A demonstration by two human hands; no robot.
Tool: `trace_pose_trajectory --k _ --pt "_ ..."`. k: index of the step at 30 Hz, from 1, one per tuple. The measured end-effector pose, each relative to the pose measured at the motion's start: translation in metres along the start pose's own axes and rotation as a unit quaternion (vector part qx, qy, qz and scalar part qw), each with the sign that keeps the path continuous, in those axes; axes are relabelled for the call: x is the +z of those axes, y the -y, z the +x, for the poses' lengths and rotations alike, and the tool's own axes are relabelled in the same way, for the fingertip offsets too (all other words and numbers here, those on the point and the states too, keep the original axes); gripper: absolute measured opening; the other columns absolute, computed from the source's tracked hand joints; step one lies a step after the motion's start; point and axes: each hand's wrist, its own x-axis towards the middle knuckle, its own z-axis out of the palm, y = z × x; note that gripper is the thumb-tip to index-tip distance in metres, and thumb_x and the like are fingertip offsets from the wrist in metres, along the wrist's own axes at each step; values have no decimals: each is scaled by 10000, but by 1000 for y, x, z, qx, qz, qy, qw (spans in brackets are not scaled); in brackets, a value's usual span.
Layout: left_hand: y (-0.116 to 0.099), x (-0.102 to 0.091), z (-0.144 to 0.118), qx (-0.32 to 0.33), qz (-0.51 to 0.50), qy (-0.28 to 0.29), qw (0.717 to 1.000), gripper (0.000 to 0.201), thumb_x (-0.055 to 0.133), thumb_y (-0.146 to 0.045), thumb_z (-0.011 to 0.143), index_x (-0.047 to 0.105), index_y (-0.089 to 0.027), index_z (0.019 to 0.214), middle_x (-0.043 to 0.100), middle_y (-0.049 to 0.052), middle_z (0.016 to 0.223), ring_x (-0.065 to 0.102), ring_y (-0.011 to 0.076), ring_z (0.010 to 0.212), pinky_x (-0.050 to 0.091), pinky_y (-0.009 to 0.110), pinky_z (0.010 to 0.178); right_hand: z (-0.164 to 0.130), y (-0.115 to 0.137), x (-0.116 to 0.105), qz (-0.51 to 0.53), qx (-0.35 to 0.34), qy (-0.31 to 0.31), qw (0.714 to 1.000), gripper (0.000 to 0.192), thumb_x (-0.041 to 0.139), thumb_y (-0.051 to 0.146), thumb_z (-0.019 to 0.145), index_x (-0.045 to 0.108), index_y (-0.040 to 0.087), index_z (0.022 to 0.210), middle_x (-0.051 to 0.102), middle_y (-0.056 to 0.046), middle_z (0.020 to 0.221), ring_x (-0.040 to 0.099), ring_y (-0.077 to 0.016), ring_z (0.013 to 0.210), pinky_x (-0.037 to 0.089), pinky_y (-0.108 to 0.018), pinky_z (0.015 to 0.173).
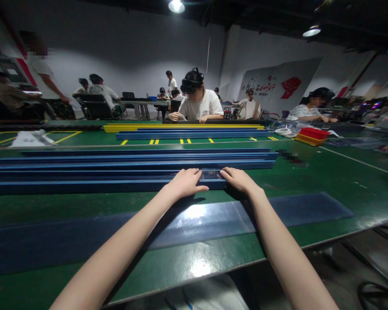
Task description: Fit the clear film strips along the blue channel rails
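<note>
Our left hand (186, 183) and right hand (241, 178) touch clear film (211, 174) at the nearest blue channel's (67, 186) right end, on the counter (310, 181). Fingers curled; grasping or pressing, we cannot tell. Judged partway: clear strip (207, 221) lies flat, outside any channel.

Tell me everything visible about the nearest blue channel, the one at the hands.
The blue channel is long, straight and dark, with raised edges and a smooth, plastic-looking surface. It lies across the green table, running out of frame leftward. Near its right end are the left hand and right hand, with clear film between them.
</note>
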Motion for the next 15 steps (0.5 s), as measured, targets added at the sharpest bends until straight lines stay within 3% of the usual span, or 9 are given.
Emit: trace_pose_trajectory --k 3,8,15 --pt "1 -1 -1 5 12 17 1000 508 429 -443 843 419 -137 1249 419 130 1337 421 250 1194 370 357 931 -1 0 -2 -9 -2 -2 1000 460 178 478 905 543 202 956 634 -88 1034 578 -197 945 381 -271 755" --pt "4 3 0 24 21 17 999 436 330 -338 898 382 -144 1286 382 115 1367 376 217 1237 342 335 962 -2 2 -3 1 -20 -12 1000 456 194 458 911 567 197 945 647 -78 1000 582 -181 923 382 -256 768" --pt "9 13 3 38 26 5 999 458 369 -341 888 368 -155 1307 340 117 1391 331 224 1268 306 337 990 1 7 -6 16 -51 -133 990 408 227 346 924 567 179 1075 610 -73 1117 516 -176 1066 359 -280 884"
